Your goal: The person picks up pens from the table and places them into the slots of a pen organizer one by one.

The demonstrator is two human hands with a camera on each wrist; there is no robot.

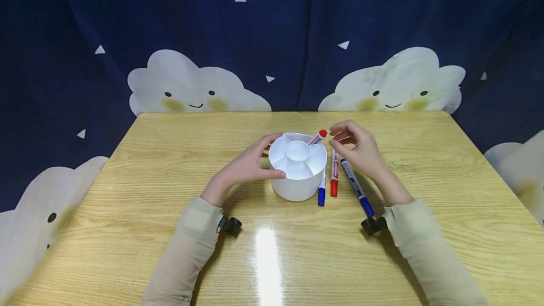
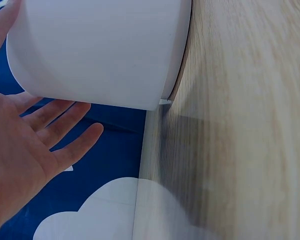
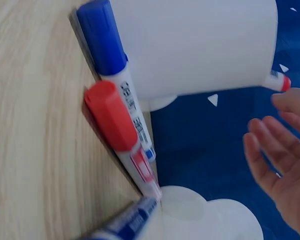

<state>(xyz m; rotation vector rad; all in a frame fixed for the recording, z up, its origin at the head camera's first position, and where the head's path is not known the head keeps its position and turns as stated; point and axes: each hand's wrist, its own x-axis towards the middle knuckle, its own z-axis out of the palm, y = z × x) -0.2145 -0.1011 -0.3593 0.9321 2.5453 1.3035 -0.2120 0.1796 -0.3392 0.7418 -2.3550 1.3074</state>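
Observation:
A round white pen holder (image 1: 295, 187) with a central cup and divided outer compartments stands upright on the table. My left hand (image 1: 250, 162) holds its left side, thumb at the front rim and fingers round the back; the left wrist view shows the fingers (image 2: 57, 127) along the wall. A red-capped marker (image 1: 317, 138) leans in a back-right compartment, its red end above the rim. Just right of it is my right hand (image 1: 359, 149), fingers loosely bent, with nothing between them. In the right wrist view its fingertips are close to the red end (image 3: 286, 84).
Right of the holder lie a blue-capped marker (image 1: 321, 193) close against it, a red-capped marker (image 1: 334, 174) and a slanted blue-capped marker (image 1: 358, 189) below the right hand. A dark blue curtain (image 1: 293, 37) with white clouds hangs behind the wooden table (image 1: 148, 192).

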